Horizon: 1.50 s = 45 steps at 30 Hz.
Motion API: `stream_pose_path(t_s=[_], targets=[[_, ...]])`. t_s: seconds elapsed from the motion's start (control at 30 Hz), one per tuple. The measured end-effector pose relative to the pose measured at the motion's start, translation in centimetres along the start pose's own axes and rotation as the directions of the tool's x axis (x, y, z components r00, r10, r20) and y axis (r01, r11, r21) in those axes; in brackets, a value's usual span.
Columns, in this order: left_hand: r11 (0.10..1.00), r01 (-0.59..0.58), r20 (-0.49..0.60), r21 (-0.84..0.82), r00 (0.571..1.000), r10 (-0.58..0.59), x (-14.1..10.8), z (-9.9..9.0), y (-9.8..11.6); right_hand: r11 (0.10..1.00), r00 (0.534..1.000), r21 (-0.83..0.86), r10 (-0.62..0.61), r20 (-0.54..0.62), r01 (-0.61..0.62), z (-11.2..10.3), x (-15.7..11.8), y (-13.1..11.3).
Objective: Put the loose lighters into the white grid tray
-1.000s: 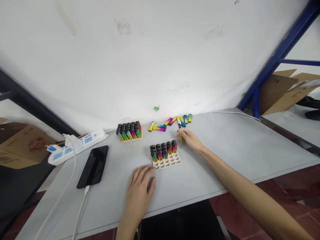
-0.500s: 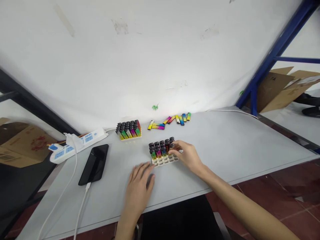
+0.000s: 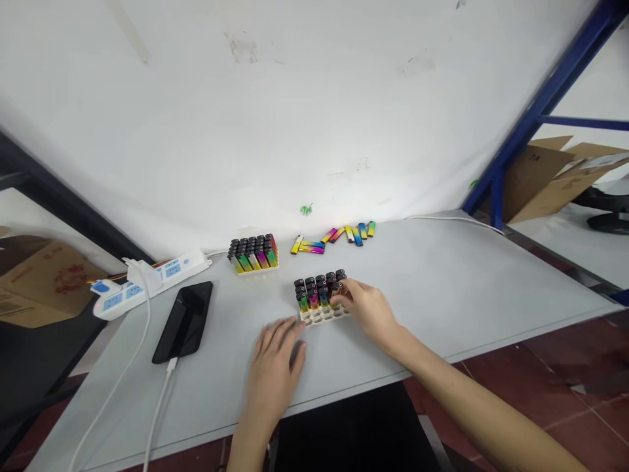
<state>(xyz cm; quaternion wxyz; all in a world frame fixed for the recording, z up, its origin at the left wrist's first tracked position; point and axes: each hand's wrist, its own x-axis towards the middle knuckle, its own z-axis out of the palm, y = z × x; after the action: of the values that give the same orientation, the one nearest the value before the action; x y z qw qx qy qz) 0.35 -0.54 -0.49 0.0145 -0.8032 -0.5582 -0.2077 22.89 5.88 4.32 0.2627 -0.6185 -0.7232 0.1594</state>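
A white tray with rows of holes [image 3: 324,316] lies on the table, its back rows filled with upright black-topped lighters [image 3: 313,298]. The holes of its front rows show bare. My right hand [image 3: 368,308] pinches a lighter [image 3: 337,290] at the tray's right part, thumb and fingers around its upper end; whether it is fully seated I cannot tell. My left hand [image 3: 275,360] rests flat on the table, fingers spread, its fingertips close to the tray's front left corner.
A second tray packed with lighters [image 3: 253,254] stands near the wall. Several loose lighters [image 3: 312,247] lie along the back. At left are a black phone [image 3: 183,322] on a white cable and a power strip [image 3: 152,282]. A blue frame post [image 3: 496,196] rises at right.
The right hand stays at the tray with the lighter, with hardly any movement. The left hand is still. The view has shifted slightly.
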Motion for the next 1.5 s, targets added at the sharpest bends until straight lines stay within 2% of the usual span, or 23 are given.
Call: stream_pose_path(t_s=[0.23,0.5,0.7,0.83,0.9,1.0,1.07,1.13,1.2,1.27,1.33,1.4,1.5], targets=[[1.0,-0.002,-0.009,0.0,1.0,0.002,0.0,0.0,0.0,0.963,0.997,-0.27,0.046,0.064,-0.027,-1.3,0.1,-1.1],[1.0,-0.002,-0.001,-0.012,1.0,0.002,0.0,-0.1,0.1,0.961,0.998,-0.278,0.027,0.06,-0.009,-1.2,0.4,-1.2],[1.0,-0.002,0.002,-0.008,1.0,0.002,0.1,-0.2,0.2,0.964,0.985,-0.259,0.097,0.14,-0.059,-1.6,0.6,-1.4],[1.0,0.001,-0.003,-0.013,1.0,-0.001,0.0,0.0,0.1,0.946,0.976,-0.321,0.115,0.186,-0.05,-1.4,0.2,-1.3],[1.0,0.003,-0.007,-0.014,1.0,-0.003,0.0,0.0,0.1,0.953,0.973,-0.299,0.111,0.201,-0.047,-1.9,0.0,-1.0],[1.0,0.005,-0.004,-0.015,1.0,-0.005,-0.1,0.0,0.1,0.977,0.985,-0.185,0.129,0.116,-0.106,-3.4,0.7,0.1],[1.0,0.005,0.004,-0.017,1.0,-0.005,0.0,-0.2,0.1,0.984,0.987,-0.076,0.158,-0.026,-0.159,-4.4,2.2,1.3],[1.0,0.007,0.01,-0.017,1.0,-0.007,0.1,-0.3,0.2,0.989,0.973,-0.002,0.142,-0.184,-0.145,-4.5,4.5,2.6],[1.0,0.011,0.011,-0.016,1.0,-0.011,0.1,-0.4,0.3,0.999,0.977,0.003,0.046,-0.206,-0.046,-3.6,7.2,3.9],[1.0,0.012,0.01,-0.014,1.0,-0.012,0.2,-0.5,0.3,0.995,0.989,0.002,-0.101,-0.109,0.102,-1.8,9.7,4.8],[1.0,0.013,0.011,-0.009,1.0,-0.013,0.2,-0.4,0.3,0.975,0.976,-0.035,-0.218,0.013,0.218,0.3,11.7,5.3],[1.0,0.012,0.014,-0.003,1.0,-0.012,0.2,-0.3,0.3,0.954,0.955,-0.086,-0.278,0.102,0.287,2.1,12.8,5.5],[1.0,0.011,0.018,0.003,1.0,-0.011,0.1,-0.2,0.3,0.948,0.955,-0.137,-0.275,0.109,0.289,3.5,13.3,5.5]])
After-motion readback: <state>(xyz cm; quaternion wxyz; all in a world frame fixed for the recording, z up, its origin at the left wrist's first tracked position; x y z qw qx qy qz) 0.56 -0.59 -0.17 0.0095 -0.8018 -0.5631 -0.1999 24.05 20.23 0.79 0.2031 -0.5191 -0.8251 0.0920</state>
